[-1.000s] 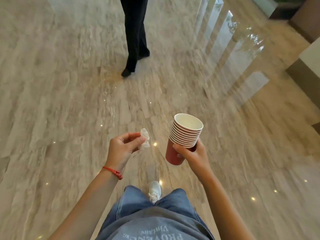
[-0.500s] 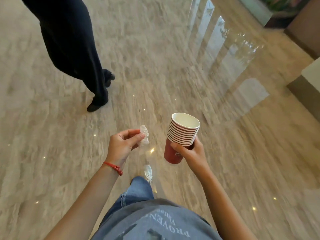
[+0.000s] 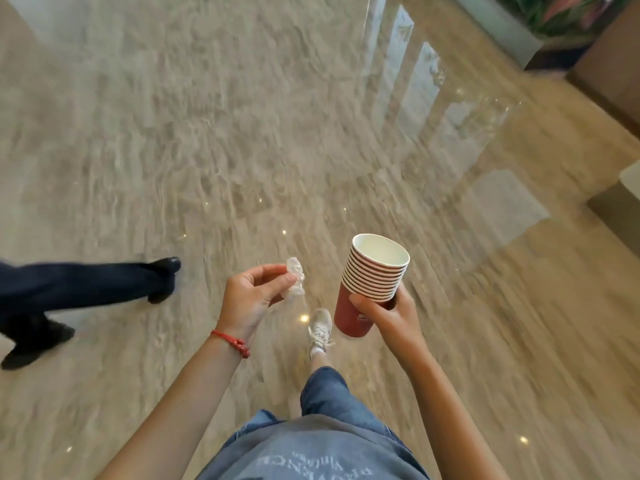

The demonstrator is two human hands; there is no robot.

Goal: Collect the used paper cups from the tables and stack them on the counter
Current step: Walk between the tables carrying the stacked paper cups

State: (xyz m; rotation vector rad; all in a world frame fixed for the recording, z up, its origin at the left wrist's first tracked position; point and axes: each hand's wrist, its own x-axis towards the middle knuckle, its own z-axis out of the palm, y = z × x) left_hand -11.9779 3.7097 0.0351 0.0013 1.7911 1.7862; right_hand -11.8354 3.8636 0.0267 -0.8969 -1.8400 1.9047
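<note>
Your right hand (image 3: 391, 315) wraps its grip round a stack of red paper cups (image 3: 372, 285), your left hand (image 3: 251, 299) pinches a crumpled wrapper (image 3: 295, 280), passer-by's legs (image 3: 69, 292) at left on the marble floor (image 3: 242, 133)

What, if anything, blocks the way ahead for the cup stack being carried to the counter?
Nothing visible blocks it. The right hand grips the stack of paper cups over bare marble floor. A passer-by's legs are off to the left, out of the way. The left hand pinches a crumpled wrapper. No counter is clearly identifiable.

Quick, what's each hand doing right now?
Left hand: pinches a crumpled wrapper.
Right hand: grips the stack of paper cups.
</note>
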